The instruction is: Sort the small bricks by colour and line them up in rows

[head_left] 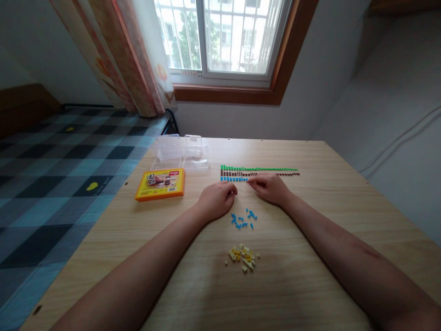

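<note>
My right hand (272,187) is closed in a pinch at the right end of a row of small blue building bricks (234,179), with a blue brick at its fingertips. My left hand (218,198) rests on the table just below the row's left end, its fingers curled and no object showing in them. Beyond the blue row run a row of brown bricks (236,174) and a row of green bricks (255,169); my right hand hides part of the brown one. Loose blue bricks (243,221) lie between my forearms. Closer to me is a pile of yellow and cream bricks (244,256).
An orange and yellow box (161,185) with printed pictures lies left of my left hand. Behind it stand clear plastic cases (196,161). The wooden table (303,154) ends near the window wall, and a bed with a checked cover (62,184) adjoins its left side.
</note>
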Available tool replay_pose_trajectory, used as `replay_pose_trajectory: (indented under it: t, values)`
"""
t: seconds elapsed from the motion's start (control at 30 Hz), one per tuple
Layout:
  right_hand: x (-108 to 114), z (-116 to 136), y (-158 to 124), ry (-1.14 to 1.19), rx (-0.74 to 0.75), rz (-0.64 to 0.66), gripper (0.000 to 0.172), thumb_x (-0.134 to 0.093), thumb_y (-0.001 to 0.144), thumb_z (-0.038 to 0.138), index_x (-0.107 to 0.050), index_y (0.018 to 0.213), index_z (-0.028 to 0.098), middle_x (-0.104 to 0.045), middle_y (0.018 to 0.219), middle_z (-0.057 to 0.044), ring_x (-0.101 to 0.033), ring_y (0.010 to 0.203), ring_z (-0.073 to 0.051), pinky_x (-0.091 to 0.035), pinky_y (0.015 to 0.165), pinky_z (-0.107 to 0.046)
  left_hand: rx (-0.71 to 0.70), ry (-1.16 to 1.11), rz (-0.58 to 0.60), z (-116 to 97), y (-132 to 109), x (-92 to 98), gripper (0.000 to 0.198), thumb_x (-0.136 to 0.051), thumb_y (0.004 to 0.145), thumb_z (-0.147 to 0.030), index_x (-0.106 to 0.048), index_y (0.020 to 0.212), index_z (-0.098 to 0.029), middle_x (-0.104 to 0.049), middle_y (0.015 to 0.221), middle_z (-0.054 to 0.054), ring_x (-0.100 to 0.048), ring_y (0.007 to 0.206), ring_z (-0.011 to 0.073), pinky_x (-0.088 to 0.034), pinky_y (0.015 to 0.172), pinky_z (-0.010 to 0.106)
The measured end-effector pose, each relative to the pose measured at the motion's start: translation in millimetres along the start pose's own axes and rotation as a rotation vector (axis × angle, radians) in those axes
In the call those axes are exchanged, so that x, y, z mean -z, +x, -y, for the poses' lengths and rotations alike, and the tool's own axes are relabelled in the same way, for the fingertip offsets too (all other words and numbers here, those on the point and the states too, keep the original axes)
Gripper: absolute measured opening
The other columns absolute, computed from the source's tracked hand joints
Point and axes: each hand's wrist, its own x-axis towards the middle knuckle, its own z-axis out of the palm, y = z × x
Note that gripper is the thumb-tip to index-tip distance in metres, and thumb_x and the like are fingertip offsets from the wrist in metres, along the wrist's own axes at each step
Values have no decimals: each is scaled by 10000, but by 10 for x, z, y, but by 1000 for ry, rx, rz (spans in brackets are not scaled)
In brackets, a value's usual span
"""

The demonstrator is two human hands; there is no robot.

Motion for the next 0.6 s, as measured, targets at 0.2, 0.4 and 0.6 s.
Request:
replay_pose_trajectory:
  t: [0.2,0.4,0.6]
  values:
    - [96,89,-20,201,-78,263,188,-666,853,318,-782,888,174,-642,648,-5,-511,569,-112,-367,548,-236,-8,-56,162,-12,13,150,119,-586,827,-205,-704,841,-199,-686,853,34,-597,773,178,-446,711,294]
    - [145,92,-31,295,-163,455,248,-676,846,389,-747,788,159,-591,599,10,-474,551,-109,-324,512,-231,-68,-151,319,47,25,282,128,-648,732,-186,-707,846,-190,-658,836,12,-565,753,156,-414,700,274]
    - [116,49,-34,329,-133,297,307,-634,867,413,-714,736,148,-540,593,16,-439,572,-114,-318,545,-246,-85,-161,403,41,38,337,141,-711,727,-268,-712,847,-194,-609,803,0,-539,761,162,-393,683,272]
